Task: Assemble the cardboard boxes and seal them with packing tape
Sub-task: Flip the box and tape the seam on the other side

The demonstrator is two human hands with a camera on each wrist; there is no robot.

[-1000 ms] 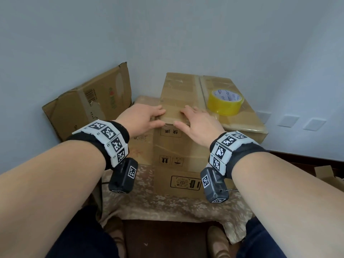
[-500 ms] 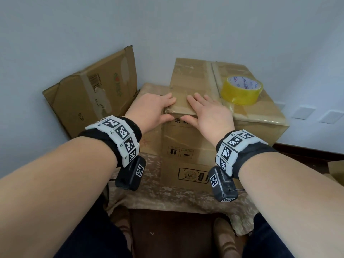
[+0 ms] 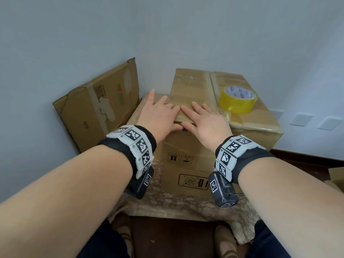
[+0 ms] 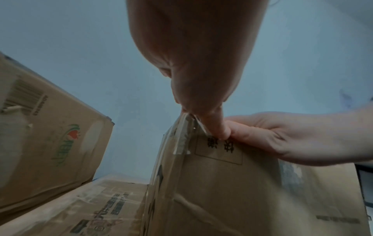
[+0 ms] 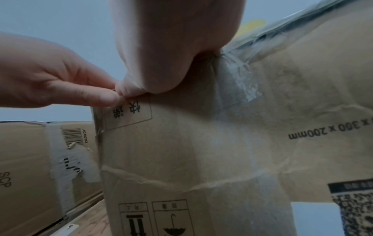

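A closed cardboard box stands on a cloth-covered table, its top seam taped over. My left hand lies flat on the top's front-left corner with fingers spread, and its thumb presses a clear tape end onto the front face. My right hand lies flat beside it, fingers straight on the top and thumb over the front edge. The two thumbs touch, as the right wrist view shows with the left hand next to the right hand. A yellow tape roll sits on the box's right half.
A flattened cardboard box leans against the left wall. Another flat cardboard piece lies on the table to the left of the box. The patterned tablecloth hangs over the near edge. A cardboard scrap lies on the floor at right.
My left hand's fingers have spread and slid farther back over the box's left corner. The right hand has barely moved. The thumbs now meet on the front edge.
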